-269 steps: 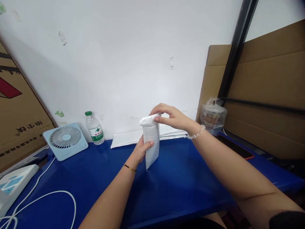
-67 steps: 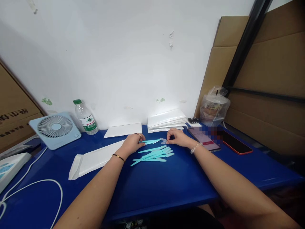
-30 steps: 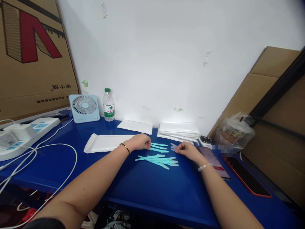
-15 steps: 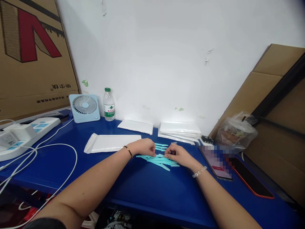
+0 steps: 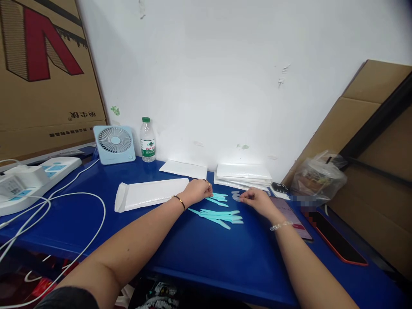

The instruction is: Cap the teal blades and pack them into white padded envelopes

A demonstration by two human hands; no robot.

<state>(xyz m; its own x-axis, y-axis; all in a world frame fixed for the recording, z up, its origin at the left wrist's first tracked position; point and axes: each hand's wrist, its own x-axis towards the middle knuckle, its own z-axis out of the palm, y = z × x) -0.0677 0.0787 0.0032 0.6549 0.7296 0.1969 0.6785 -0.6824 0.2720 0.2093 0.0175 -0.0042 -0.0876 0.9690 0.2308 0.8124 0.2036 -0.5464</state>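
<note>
Several thin teal plastic sticks [image 5: 218, 215] lie in a loose heap on the blue table [image 5: 199, 253]. A smaller group of teal sticks [image 5: 218, 198] lies just behind them. My left hand [image 5: 197, 191] rests on the table with fingers curled, its fingertips at the left ends of that smaller group. My right hand [image 5: 257, 200] is curled too, pinching at small pale clear pieces [image 5: 236, 196] beside the sticks. What each hand actually grips is too small to make out. A white padded envelope [image 5: 151, 193] lies flat left of my left hand.
A stack of white envelopes [image 5: 243, 175] and a single one [image 5: 184, 168] lie by the wall. A blue desk fan [image 5: 114, 144], a water bottle [image 5: 147, 140], a power strip [image 5: 28, 182] with white cables [image 5: 77, 201], two phones [image 5: 334, 238] and a bagged drink [image 5: 318, 178] stand around.
Half a second ago both hands met over the main heap. They have now drawn apart and moved back, the left to the smaller group of sticks, the right to the clear pieces.
</note>
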